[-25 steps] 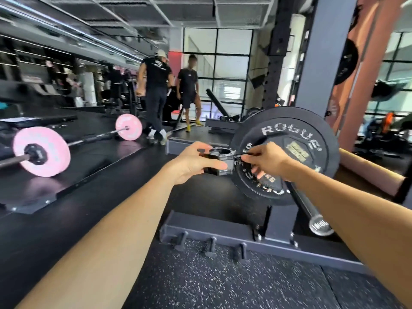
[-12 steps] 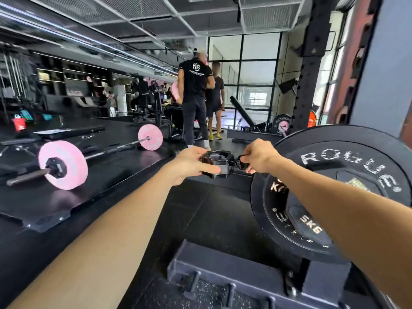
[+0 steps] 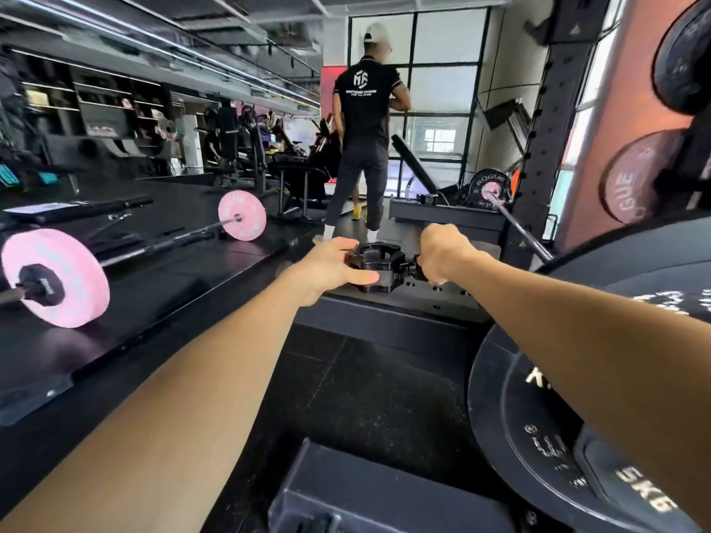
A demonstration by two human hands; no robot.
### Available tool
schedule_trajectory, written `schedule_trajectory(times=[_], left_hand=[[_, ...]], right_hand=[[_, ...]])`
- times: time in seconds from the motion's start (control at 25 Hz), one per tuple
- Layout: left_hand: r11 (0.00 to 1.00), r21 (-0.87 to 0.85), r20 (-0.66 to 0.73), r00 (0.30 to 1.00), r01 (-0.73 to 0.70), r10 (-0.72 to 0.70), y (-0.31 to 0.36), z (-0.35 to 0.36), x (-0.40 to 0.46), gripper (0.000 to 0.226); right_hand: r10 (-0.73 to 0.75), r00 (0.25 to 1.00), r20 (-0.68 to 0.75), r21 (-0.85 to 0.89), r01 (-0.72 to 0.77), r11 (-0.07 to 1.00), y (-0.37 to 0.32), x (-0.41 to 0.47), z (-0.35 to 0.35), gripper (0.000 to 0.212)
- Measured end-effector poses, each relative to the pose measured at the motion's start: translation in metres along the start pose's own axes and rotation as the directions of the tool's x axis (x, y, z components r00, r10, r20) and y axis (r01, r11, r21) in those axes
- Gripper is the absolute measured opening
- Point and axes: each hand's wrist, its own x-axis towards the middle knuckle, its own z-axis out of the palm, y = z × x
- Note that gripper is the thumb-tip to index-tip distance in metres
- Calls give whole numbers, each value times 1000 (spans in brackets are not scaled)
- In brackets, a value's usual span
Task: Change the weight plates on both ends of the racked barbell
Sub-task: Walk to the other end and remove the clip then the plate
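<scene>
A black barbell collar [image 3: 379, 269] is held in the air in front of me, off the bar. My left hand [image 3: 331, 269] grips its left side, thumb lying along the lower rim. My right hand [image 3: 442, 255] pinches the collar's lever on the right. Below my right forearm hang two black plates on the near end of the racked barbell: a small 5 kg plate [image 3: 546, 455] in front of a larger plate [image 3: 635, 259]. The bar [image 3: 523, 232] runs away to the far end, which carries a black plate with a pink centre [image 3: 486, 186].
A second barbell with pink plates [image 3: 57, 278] lies on the platform to the left. A person in black [image 3: 363, 125] stands ahead near the windows. Rack upright [image 3: 546, 121] and stored plates [image 3: 638, 182] are at right. The rack base [image 3: 384, 498] is at my feet.
Both hands have carried the collar farther from the plates and the view has swung right and closer, so the plates now fill the lower right.
</scene>
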Motion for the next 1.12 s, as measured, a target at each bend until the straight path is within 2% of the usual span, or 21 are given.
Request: schedule_trajectory(times=[0.28, 0.56, 0.72, 0.84, 0.96, 1.12], left_hand=[[997, 60, 44, 997, 55, -58, -43, 16, 54, 86], [991, 117, 50, 996, 65, -72, -60, 19, 68, 97], [989, 138, 4, 998, 56, -57, -61, 25, 53, 124], [993, 112, -81, 996, 33, -24, -65, 27, 33, 126], [992, 122, -158, 987, 11, 8, -63, 23, 8, 114], [972, 235, -139, 989, -19, 53, -42, 30, -43, 95]], right_hand=[[67, 992, 103, -99, -57, 993, 0, 39, 43, 31], [133, 989, 64, -8, -133, 991, 5, 53, 67, 30], [127, 991, 38, 67, -129, 989, 2, 42, 71, 8], [100, 995, 11, 69, -101, 992, 2, 23, 66, 41], [8, 1000, 9, 76, -9, 997, 1, 1, 55, 49], [-87, 996, 17, 96, 85, 992, 4, -49, 37, 55]])
